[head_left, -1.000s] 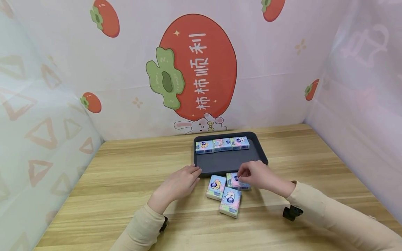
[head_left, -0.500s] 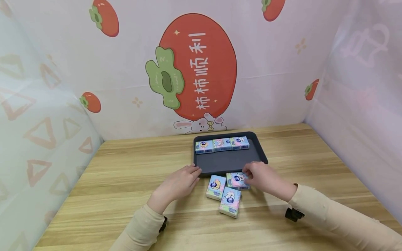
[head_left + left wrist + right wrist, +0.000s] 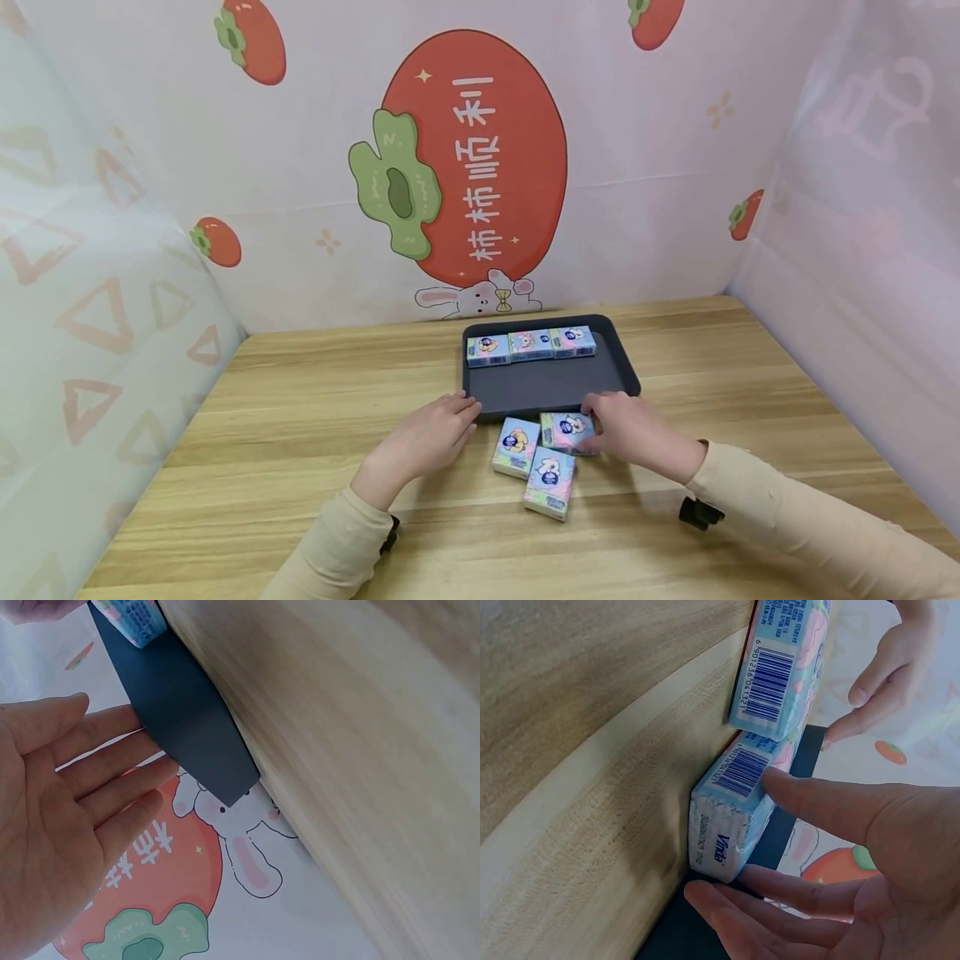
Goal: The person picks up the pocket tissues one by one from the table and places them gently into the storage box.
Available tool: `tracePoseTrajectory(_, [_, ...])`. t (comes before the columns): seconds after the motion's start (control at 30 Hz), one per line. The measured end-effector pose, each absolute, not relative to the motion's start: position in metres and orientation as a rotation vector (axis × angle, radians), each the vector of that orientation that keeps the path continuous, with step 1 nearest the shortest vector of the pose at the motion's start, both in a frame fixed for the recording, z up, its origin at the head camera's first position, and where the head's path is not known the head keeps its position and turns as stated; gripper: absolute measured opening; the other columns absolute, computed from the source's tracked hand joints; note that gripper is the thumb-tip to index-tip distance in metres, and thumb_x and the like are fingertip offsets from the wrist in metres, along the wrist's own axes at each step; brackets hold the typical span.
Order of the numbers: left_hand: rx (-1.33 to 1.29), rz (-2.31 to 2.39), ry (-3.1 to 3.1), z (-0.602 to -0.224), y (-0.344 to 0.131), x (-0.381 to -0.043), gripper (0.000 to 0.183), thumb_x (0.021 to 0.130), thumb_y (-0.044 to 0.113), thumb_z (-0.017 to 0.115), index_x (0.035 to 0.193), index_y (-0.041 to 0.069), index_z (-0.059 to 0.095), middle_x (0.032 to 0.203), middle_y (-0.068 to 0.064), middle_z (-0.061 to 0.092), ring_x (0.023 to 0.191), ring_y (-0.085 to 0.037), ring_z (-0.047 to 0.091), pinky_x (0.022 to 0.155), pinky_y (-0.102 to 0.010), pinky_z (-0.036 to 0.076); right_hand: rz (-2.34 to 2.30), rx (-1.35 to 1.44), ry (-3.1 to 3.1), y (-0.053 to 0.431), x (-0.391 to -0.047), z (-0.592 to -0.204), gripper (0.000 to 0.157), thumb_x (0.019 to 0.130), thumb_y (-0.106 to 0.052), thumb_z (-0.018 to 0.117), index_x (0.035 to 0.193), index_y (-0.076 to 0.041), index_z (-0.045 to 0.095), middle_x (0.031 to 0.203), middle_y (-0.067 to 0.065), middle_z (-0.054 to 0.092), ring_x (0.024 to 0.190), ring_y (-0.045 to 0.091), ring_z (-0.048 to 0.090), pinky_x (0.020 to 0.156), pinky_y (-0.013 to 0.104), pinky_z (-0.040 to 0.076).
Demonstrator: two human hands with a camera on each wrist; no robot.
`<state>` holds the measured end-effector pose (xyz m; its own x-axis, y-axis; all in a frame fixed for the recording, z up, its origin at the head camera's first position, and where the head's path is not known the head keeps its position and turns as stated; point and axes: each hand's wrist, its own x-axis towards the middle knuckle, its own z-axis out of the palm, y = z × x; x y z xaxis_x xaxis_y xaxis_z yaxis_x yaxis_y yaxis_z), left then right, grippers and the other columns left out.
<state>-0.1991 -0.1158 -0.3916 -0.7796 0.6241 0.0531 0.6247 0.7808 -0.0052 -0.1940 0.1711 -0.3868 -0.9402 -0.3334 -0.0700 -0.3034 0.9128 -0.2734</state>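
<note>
Left hand (image 3: 427,442) is laid, fingers straight, against the near left corner of the tray (image 3: 536,387). By the right hand (image 3: 636,427), one pack (image 3: 564,430) is grasped on the bench (image 3: 337,375), beside the tray's near edge. Along the far edge, three packs (image 3: 531,345) are lined.

Vinda pack (image 3: 562,431): blue-pink, cartoon print, lying flat, long side left-right, just outside near edge of tray (image 3: 536,390). Tray dark grey, rounded corners, flat; three similar packs (image 3: 531,345) along far side.

Blue and pink cartoon-print packs (image 3: 550,487), dark grey tray (image 3: 525,390), tan grained table (image 3: 315,400), beige sleeves (image 3: 780,500)
</note>
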Motion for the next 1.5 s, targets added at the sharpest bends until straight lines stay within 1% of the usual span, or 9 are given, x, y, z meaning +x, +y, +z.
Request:
tracePoseTrajectory(0.1, [-1.019,-0.019,-2.923,-0.3916,-0.1156,-0.1992,0.037,0.099,0.023,0.049,0.128,0.002,0.059,0.132,-0.013,0.057,0.127,-0.028,0.05,0.108,-0.04,0.043,-0.429,-0.487,2.948,0.1706,-0.1933,-0.3877,0.043,0.074,-0.033,0.081,0.103,-0.005,0.065,0.078,0.002,0.06,0.061,0.014,0.047,0.05,0.025,0.037])
tracePoseTrajectory(0.3, [-1.01,-0.011,-2.939,-0.3913,-0.1155,-0.199,0.037,0.099,0.023,0.049,0.129,0.002,0.058,0.133,-0.012,0.057,0.128,-0.027,0.05,0.108,-0.04,0.042,-0.443,-0.471,2.933,0.1691,-0.1939,-0.3894,0.045,0.077,-0.033,0.078,0.108,-0.001,0.066,0.089,0.007,0.065,0.06,0.013,0.048,0.05,0.025,0.038])
tracePoseTrajectory(0.43, [-1.004,-0.012,-2.951,-0.3907,-0.115,-0.1983,0.037,0.099,0.023,0.048,0.129,0.003,0.058,0.134,-0.012,0.056,0.129,-0.027,0.049,0.109,-0.04,0.041,-0.453,-0.459,2.912,0.1689,-0.1949,-0.3902,0.045,0.078,-0.03,0.078,0.11,-0.001,0.066,0.096,0.01,0.066,0.063,0.013,0.049,0.054,0.025,0.04])
tracePoseTrajectory(0.6, [-1.009,-0.027,-2.947,-0.3896,-0.1142,-0.1978,0.037,0.099,0.023,0.049,0.128,0.002,0.058,0.133,-0.013,0.057,0.128,-0.028,0.049,0.109,-0.04,0.042,-0.432,-0.501,2.911,0.1694,-0.1965,-0.3913,0.046,0.078,-0.031,0.078,0.11,0.0,0.065,0.096,0.011,0.067,0.072,0.015,0.055,0.064,0.031,0.05])
tracePoseTrajectory(0.7, [-1.012,-0.032,-2.949,-0.3894,-0.1143,-0.1975,0.037,0.099,0.022,0.049,0.128,0.002,0.058,0.133,-0.013,0.057,0.128,-0.028,0.049,0.109,-0.04,0.041,-0.426,-0.531,2.906,0.1694,-0.1967,-0.392,0.044,0.078,-0.029,0.078,0.108,0.0,0.064,0.094,0.01,0.067,0.076,0.015,0.056,0.069,0.033,0.053])
tracePoseTrajectory(0.93, [-1.003,-0.028,-2.958,-0.3894,-0.1143,-0.1977,0.037,0.099,0.023,0.049,0.129,0.002,0.058,0.134,-0.013,0.056,0.129,-0.028,0.049,0.109,-0.04,0.041,-0.483,-0.497,2.849,0.1664,-0.196,-0.3914,0.038,0.079,-0.025,0.077,0.103,-0.003,0.057,0.079,0.004,0.057,0.067,0.015,0.049,0.058,0.027,0.044])
tracePoseTrajectory(1.23, [-1.013,-0.022,-2.947,-0.3886,-0.1141,-0.1976,0.037,0.099,0.023,0.049,0.128,0.002,0.058,0.133,-0.013,0.057,0.129,-0.028,0.049,0.109,-0.04,0.042,-0.522,-0.529,2.865,0.1662,-0.1956,-0.3931,0.039,0.077,-0.022,0.079,0.1,-0.004,0.053,0.077,0.004,0.056,0.066,0.014,0.049,0.056,0.026,0.043])
tracePoseTrajectory(1.33, [-1.012,-0.021,-2.944,-0.3886,-0.1141,-0.1976,0.037,0.099,0.023,0.049,0.128,0.002,0.058,0.133,-0.013,0.057,0.128,-0.027,0.05,0.108,-0.04,0.042,-0.504,-0.55,2.88,0.1665,-0.1958,-0.3933,0.041,0.076,-0.022,0.08,0.102,-0.003,0.054,0.082,0.005,0.059,0.07,0.014,0.05,0.06,0.028,0.046])
tracePoseTrajectory(1.5, [-1.015,-0.016,-2.93,-0.3896,-0.1142,-0.1979,0.037,0.099,0.022,0.049,0.128,0.002,0.059,0.132,-0.013,0.057,0.128,-0.027,0.05,0.108,-0.04,0.043,-0.442,-0.576,2.904,0.1674,-0.1963,-0.3929,0.047,0.074,-0.026,0.081,0.108,0.001,0.062,0.096,0.012,0.064,0.083,0.018,0.057,0.074,0.035,0.054])
